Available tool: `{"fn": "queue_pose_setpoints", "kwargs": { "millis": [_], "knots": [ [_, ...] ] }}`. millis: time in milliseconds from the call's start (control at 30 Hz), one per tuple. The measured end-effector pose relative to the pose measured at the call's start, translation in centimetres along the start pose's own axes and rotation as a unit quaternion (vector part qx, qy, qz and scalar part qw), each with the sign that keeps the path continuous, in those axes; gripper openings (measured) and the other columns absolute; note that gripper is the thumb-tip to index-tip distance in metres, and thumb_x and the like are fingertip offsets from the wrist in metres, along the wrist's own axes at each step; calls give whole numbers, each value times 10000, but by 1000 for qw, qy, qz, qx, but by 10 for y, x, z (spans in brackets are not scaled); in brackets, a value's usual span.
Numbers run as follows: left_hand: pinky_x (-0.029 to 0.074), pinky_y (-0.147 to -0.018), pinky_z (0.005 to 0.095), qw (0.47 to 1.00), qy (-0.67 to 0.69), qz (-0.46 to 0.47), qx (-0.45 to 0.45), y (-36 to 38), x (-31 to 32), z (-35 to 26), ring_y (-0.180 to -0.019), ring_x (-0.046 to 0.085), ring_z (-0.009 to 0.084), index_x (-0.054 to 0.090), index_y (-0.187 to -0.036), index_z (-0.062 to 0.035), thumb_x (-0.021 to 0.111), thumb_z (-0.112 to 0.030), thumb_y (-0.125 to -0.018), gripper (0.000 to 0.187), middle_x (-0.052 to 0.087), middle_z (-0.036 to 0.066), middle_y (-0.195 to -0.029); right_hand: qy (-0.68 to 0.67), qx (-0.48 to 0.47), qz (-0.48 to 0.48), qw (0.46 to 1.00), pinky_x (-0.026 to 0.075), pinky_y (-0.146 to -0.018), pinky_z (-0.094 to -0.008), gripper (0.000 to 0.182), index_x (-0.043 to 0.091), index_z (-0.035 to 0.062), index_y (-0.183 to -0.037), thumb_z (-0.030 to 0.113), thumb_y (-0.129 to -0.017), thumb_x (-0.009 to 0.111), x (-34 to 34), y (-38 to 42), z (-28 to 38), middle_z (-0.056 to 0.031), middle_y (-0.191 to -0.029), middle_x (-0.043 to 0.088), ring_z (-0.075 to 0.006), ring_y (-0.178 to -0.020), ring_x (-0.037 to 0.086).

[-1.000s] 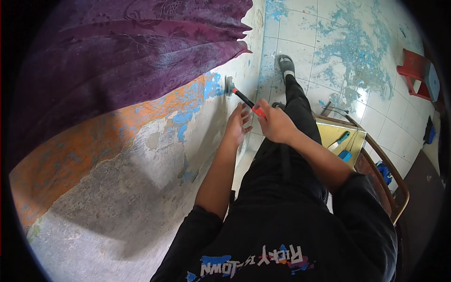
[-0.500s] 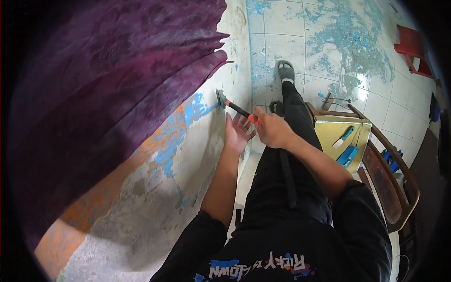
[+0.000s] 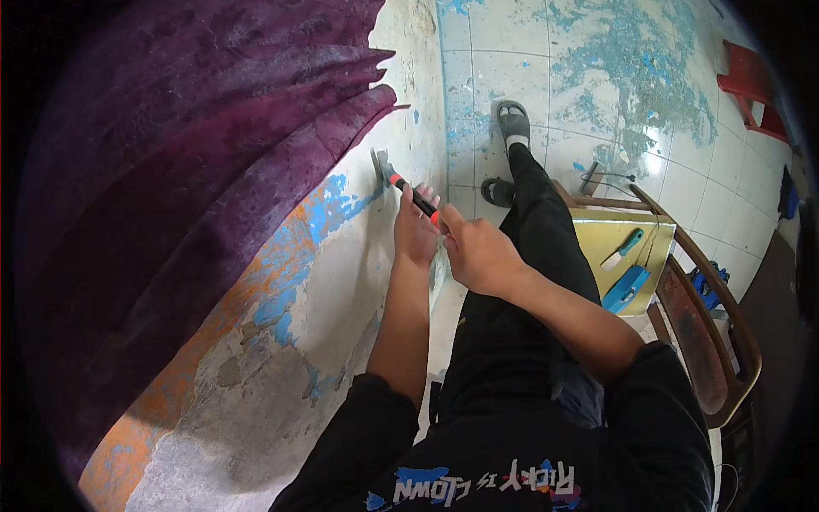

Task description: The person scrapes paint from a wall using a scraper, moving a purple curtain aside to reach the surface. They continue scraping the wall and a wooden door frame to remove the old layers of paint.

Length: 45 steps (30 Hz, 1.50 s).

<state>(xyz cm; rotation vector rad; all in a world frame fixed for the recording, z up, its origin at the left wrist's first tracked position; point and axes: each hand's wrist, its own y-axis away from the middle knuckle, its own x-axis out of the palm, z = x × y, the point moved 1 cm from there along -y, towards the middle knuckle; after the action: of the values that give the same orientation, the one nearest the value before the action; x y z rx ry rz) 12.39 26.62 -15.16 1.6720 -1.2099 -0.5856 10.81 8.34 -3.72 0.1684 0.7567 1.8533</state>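
Observation:
A long-handled scraper (image 3: 411,195) with a black and orange handle has its flat grey head against the wall (image 3: 341,264), near the purple cloth's edge. My right hand (image 3: 485,256) is closed round the handle's rear end. Farther forward, the middle of the handle lies in my left hand (image 3: 415,232), thumb on one side and fingers curling up on the other. Blue and orange paint patches and bare grey plaster show on the wall below the scraper head.
Purple cloth (image 3: 213,171) hangs over the wall at left. To the right, a wooden chair (image 3: 740,341) bears a yellow board (image 3: 589,235) with a green-handled putty knife (image 3: 631,241) and a blue tool (image 3: 627,288). A red stool (image 3: 751,85) stands on the paint-flecked tile floor (image 3: 512,68).
The scraper and both hands have shifted slightly left. My left hand, spread beside the handle before, has come up around it. The view has turned a little.

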Motion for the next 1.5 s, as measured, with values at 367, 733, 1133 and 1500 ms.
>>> {"fn": "queue_pose_setpoints", "kwargs": {
  "millis": [367,733,1133,1500],
  "knots": [
    [378,-883,424,997,-72,0,11,-6,2,-12,-1060,497,164,567,-1209,-147,602,-500,-921,457,544,-17,-1163,27,2,31,999,496,-724,-569,271,438,41,-1116,67,-870,548,-11,-4,10,-287,-789,634,-488,-788,631],
    [378,-875,436,995,-94,-16,-22,6,-7,-7,-1052,480,165,490,-1367,-209,568,-536,-934,548,523,-1,-1166,0,33,59,998,506,-813,-532,324,454,35,-1162,108,-867,565,-4,-8,1,-287,-922,660,-467,-922,641],
    [394,-878,441,988,-147,-39,-37,6,-25,0,-1122,470,205,509,-1331,-166,564,-524,-939,533,500,44,-1263,-1,47,29,998,471,-781,-563,262,453,68,-1117,77,-874,551,23,-27,-21,-274,-839,636,-477,-849,618],
    [331,-980,490,991,-98,-72,-62,8,-44,23,-1185,449,225,466,-1395,-177,432,-605,-964,609,455,58,-1372,-17,26,22,999,471,-777,-556,292,459,65,-1136,57,-859,550,35,-37,-48,-270,-865,641,-482,-855,616]
  ]
}}
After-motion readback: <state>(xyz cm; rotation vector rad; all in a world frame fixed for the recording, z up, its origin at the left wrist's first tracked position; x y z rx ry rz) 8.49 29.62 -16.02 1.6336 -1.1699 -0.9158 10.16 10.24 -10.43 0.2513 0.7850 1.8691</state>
